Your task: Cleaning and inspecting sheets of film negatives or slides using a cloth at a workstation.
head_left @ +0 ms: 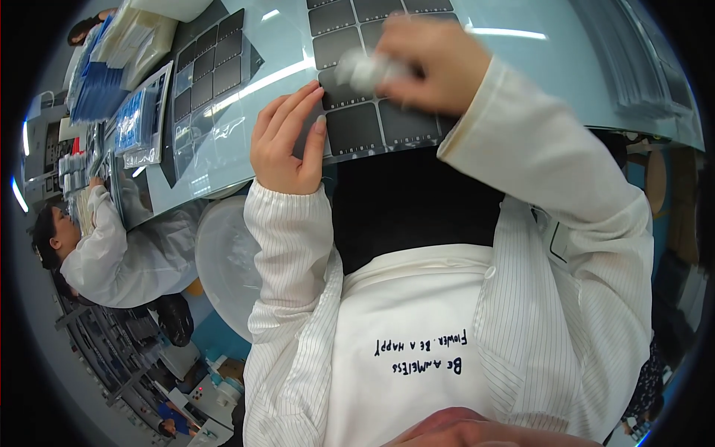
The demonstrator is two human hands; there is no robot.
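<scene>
On the glass-like tabletop in front of me lies a sheet of dark grey square panels (354,128) in rows, with pale lines between them. My left hand (289,141) rests flat at the sheet's left edge, fingers stretched out and fingertips touching it. Above the panels, my right hand (439,63) is closed around a crumpled white wad (366,72), which looks like a cloth or tissue. Motion blurs the wad and the fingers, so whether the wad presses on the sheet I cannot tell.
Another dark panelled sheet (216,63) lies to the left, near a blue plastic-wrapped packet (136,119) and piled sheets (112,71). Clear sheets are stacked (644,63) at the right. A round translucent tub (227,261) stands below the table's left edge; a person in white (126,253) works beyond it.
</scene>
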